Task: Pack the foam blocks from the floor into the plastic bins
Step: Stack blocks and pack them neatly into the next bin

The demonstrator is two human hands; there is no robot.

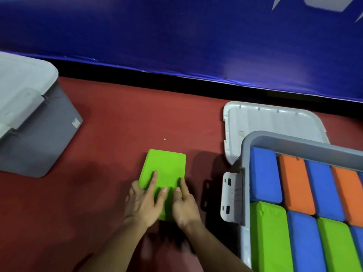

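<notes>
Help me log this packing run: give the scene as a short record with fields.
item: green foam block, over the red floor
hands: left hand and right hand, fingers flat on its near end, thumbs hidden
target: open bin, right side
contents: packed blocks in blue, orange, green rows
cover: loose lid on the floor behind it
other: closed bin, far left, lid on

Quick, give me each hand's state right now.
Left hand: open, fingers flat on the green block.
Right hand: open, fingers flat on the same block.
</notes>
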